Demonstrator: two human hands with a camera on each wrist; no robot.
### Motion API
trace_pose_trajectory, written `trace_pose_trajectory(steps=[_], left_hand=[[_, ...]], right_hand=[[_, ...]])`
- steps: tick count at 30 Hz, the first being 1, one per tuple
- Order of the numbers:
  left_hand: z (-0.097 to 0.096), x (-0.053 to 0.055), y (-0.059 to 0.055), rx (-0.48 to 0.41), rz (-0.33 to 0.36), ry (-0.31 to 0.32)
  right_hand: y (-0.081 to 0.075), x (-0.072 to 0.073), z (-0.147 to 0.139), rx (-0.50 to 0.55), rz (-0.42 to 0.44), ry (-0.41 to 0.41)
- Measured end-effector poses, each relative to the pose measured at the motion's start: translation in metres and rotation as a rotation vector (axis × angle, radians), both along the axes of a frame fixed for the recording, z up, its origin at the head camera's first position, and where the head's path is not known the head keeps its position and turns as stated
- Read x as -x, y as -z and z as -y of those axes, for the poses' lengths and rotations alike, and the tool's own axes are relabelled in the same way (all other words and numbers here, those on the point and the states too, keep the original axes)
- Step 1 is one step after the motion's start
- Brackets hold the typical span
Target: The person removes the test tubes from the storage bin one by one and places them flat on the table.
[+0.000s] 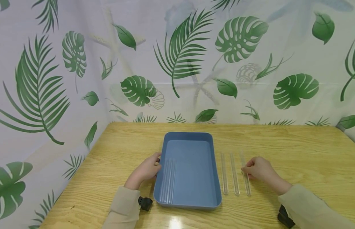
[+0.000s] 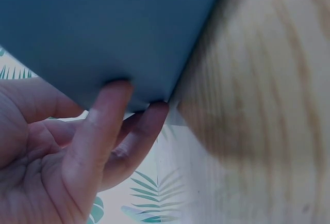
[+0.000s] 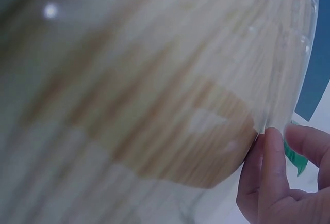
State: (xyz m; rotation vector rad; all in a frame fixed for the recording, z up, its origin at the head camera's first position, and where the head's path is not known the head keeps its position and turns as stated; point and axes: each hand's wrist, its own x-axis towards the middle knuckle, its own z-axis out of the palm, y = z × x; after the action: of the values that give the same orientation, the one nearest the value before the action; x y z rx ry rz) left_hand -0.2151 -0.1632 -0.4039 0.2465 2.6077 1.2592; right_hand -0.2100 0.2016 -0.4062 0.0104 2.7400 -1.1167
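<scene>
- Beige sleeves [image 1: 123, 205] nearest, one per forearm.
- Left hand [image 1: 145, 168]: grip not closed, fingers touching outer left wall of blue tray [image 1: 194, 171] on wooden desk [image 1: 131, 140].
- Right hand [image 1: 261, 170]: grip pinching rightmost test tube [image 1: 247, 184], right of tray; two similar tubes [image 1: 224, 178] lie alongside.
- Tray's left side: row of clear tubes [image 1: 167, 184].

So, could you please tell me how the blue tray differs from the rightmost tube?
The blue tray is opaque; the rightmost tube is clear. The tray is broad, the tube slim. The left grip touches the tray, while the right grip pinches the tube. Both are longer than wide.
</scene>
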Motion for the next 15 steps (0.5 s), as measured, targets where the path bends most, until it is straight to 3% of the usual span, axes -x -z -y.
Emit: trace_pose_trajectory(steps=[15], left_hand=[[0.0003,0.0013,0.0018,-0.023,0.009,0.013]], right_hand=[[0.0009,0.0007,-0.0007,-0.036,-0.041,-0.037]])
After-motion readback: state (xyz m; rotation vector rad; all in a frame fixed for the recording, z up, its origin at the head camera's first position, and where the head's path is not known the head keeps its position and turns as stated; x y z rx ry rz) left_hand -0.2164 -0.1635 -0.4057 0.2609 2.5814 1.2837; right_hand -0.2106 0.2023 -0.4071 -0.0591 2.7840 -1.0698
